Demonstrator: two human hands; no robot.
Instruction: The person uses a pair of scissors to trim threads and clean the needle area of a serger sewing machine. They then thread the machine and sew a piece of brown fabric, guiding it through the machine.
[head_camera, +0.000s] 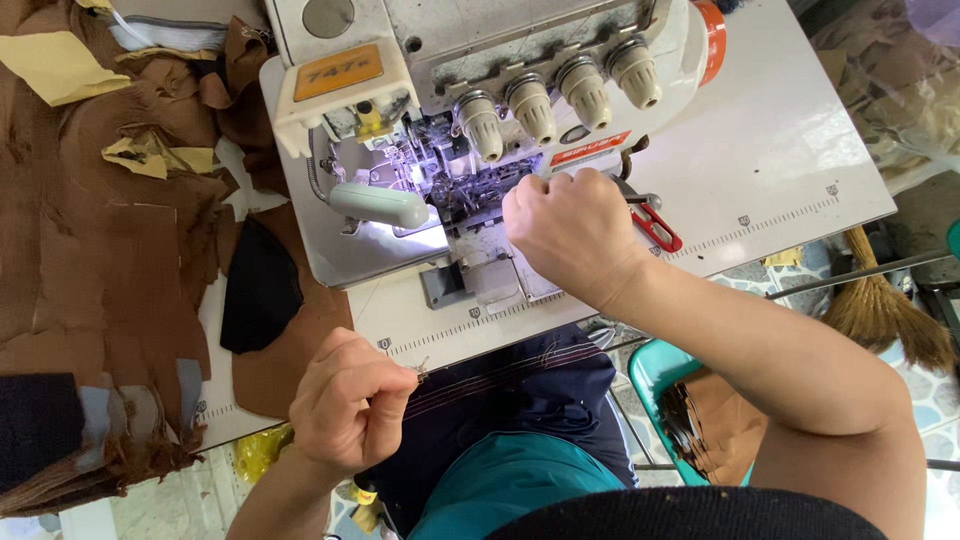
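Seen from above, the person's left hand (350, 405) is closed in a pinch, thumb and forefinger nipping the ends of several fine threads (500, 372) near the front edge of the white sewing table (780, 150). The threads run taut to the right, across the dark blue cloth on the lap, and seem to rise toward the machine. The right hand (572, 232) is curled into a loose fist at the needle area of the overlock sewing machine (480, 130); whether its fingers grip anything there cannot be told, since the knuckles hide the fingertips. The threads look very light, limp and easy to snap or let slip, so they are probably best taken close to their ends with fingertip pressure, as the left hand does, and kept gently tensioned. Just behind the right hand lie red-handled thread snips (655, 228), touching or nearly touching the wrist. Four cream tension knobs (558, 95) stand in a row on the machine face above, and a pale green guard (380, 205) juts out at the left of the lit needle area. To the left, a heap of brown fabric pieces (110, 250) covers the table, with one black piece (258, 285) on top. A teal basket (660, 375) with brown scraps sits below right, and a straw broom (880, 305) lies on the floor beyond.
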